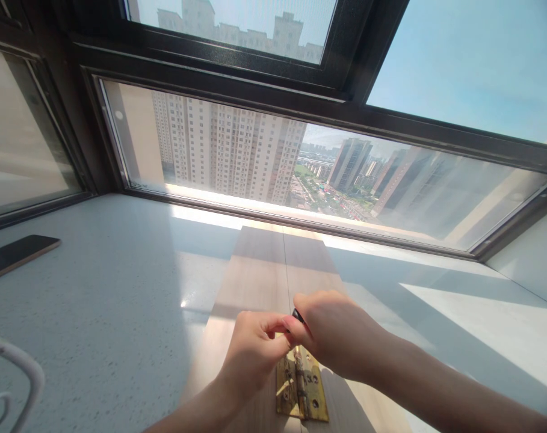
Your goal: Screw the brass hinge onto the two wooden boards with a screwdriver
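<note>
My right hand is closed around a small black-handled tool; only a dark bit of it shows between the fingers. Beside it, my left hand is pinched, its thumb and fingertips touching the right hand. What the left fingers hold, if anything, is hidden. Just below both hands a brass hinge lies opened flat across the seam of two pale wooden boards. A brass-coloured screw slants over its left leaf. The hinge's upper end is covered by my hands.
The boards lie on a white speckled sill, reaching toward the dark window frame. At the left is a dark phone. A white curved tube-like object stands at the lower left. Tall buildings show outside.
</note>
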Demonstrator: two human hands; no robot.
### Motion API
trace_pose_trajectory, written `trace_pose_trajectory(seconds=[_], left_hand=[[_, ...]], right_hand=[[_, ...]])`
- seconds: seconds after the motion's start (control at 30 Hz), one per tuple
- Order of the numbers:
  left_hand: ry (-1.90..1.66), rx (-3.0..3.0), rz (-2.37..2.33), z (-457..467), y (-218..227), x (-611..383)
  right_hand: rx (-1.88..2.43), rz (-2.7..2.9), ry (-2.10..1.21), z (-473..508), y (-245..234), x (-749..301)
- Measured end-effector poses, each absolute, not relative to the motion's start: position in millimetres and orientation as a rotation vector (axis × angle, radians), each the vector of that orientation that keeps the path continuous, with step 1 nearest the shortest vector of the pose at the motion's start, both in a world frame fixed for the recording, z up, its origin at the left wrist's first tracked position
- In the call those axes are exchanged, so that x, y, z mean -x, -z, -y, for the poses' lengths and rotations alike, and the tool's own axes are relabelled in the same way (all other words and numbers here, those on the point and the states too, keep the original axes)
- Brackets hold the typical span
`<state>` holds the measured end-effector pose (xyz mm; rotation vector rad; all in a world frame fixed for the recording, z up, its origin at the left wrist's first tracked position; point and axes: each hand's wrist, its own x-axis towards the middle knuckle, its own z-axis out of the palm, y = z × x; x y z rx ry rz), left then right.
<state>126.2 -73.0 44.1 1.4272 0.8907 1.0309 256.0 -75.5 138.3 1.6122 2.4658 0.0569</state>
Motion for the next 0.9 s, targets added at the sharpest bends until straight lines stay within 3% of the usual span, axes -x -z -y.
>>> trace_pose_trajectory(seconds=[0.17, 0.4, 0.7, 0.9], left_hand=[[-1.067, -1.463, -1.115, 74, -39, -129], [-0.814, -1.788, -0.827, 60, -52, -106], [-0.809, -1.874, -0.829, 57, -52, -102], [-0.873, -1.849, -0.909, 66, -49, -106]], right_hand=[[-1.389, -2.592, 0.265, 74, -154, -249], [-1.502, -2.455, 0.197, 76, -161, -261], [-1.617, -2.391, -0.226, 82, -140, -257], [-1.519, -2.445, -0.124, 80, -138, -256]])
